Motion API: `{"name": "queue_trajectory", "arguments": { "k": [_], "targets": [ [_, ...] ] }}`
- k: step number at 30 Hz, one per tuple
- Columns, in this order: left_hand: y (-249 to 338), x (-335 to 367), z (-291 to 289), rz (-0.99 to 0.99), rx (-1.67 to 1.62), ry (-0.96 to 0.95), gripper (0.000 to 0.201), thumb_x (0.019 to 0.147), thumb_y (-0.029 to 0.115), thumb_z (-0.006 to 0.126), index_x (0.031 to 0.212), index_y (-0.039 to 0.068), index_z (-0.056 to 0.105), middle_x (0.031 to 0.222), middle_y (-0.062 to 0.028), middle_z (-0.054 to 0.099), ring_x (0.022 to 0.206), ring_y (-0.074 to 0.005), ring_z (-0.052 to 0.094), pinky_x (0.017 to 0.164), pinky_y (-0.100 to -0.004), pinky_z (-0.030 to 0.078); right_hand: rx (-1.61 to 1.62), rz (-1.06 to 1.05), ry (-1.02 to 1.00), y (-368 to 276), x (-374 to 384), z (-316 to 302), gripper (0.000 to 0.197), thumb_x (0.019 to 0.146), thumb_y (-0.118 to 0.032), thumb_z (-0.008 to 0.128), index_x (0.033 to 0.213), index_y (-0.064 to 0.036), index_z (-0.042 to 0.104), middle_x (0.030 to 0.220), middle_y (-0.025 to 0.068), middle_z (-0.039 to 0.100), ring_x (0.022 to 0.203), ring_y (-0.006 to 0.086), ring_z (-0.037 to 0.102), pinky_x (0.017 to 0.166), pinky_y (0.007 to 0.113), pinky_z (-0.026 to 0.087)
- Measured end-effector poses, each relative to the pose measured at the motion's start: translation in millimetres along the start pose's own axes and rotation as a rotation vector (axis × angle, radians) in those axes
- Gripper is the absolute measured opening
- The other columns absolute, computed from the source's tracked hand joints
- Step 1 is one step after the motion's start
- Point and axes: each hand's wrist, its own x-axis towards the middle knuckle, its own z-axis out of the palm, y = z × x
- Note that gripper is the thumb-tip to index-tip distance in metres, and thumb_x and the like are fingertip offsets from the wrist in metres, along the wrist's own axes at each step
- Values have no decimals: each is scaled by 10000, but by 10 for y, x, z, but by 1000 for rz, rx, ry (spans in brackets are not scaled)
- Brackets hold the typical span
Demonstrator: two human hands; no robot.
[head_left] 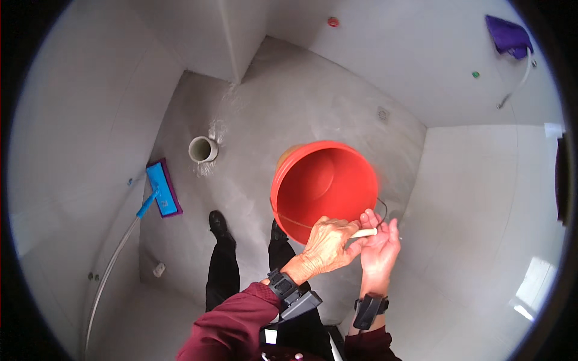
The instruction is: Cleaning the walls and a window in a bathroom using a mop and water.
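An orange-red bucket [325,180] is tilted toward me, its mouth facing up and its round bottom visible inside. A thin wire handle with a white grip [363,233] arcs across its near side. My left hand [332,242] is closed round this grip, its back turned up; the grip's right end sticks out past the fingers. Just right of it, my right hand [380,245] has its palm up and fingers apart, close under the grip's end. Whether the right hand touches the handle is hard to tell.
A white pipe stub [203,149] rises from the grey floor. Left of it, a blue flat mop [161,189] with a purple pad leans by the wall. A purple cloth [509,37] hangs upper right, and a drain [383,113] sits near the far wall. My feet [218,225] stand near the bucket.
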Motion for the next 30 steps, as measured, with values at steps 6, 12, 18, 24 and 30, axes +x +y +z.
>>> {"name": "queue_trajectory", "arguments": {
  "k": [6, 12, 18, 24, 30],
  "targets": [
    [-146, -188, 228, -86, -9, -215, 326, 708, 232, 615, 980, 59, 561, 829, -115, 578, 734, -272, 572, 719, -377, 414, 359, 167, 379, -35, 133, -394, 182, 826, -205, 466, 822, -25, 493, 664, 35, 477, 606, 155, 463, 657, 320, 397],
    [-467, -696, 69, -407, 34, -331, 310, 727, 205, 617, 986, 42, 568, 941, -126, 570, 787, -258, 578, 675, -330, 461, 363, 155, 437, 171, 349, -1470, 87, 828, -122, 440, 785, -61, 485, 611, -17, 451, 493, 94, 404, 545, 278, 353],
    [-1041, -1166, -695, -564, 114, -228, 222, 726, 167, 637, 908, 45, 602, 844, -104, 598, 721, -211, 594, 641, -298, 480, 317, 82, 543, 471, 519, -2016, 59, 807, -93, 446, 763, -69, 477, 600, -5, 455, 502, 104, 422, 524, 277, 358],
    [-1518, -1092, -1185, -694, -36, -134, 206, 740, 150, 636, 899, 22, 611, 787, -74, 610, 699, -126, 574, 637, -251, 465, 143, -3, 756, 601, 634, -2439, 67, 782, -56, 459, 847, -71, 448, 739, 39, 476, 613, 144, 472, 582, 304, 400],
    [-1830, -491, -1731, -654, 47, -203, 200, 731, 162, 640, 879, 29, 616, 777, -79, 616, 668, -128, 571, 621, -253, 459, 42, 63, 957, 765, 702, -2506, 58, 795, -82, 441, 852, -90, 440, 780, 43, 466, 667, 166, 494, 591, 347, 428]
  ]
}}
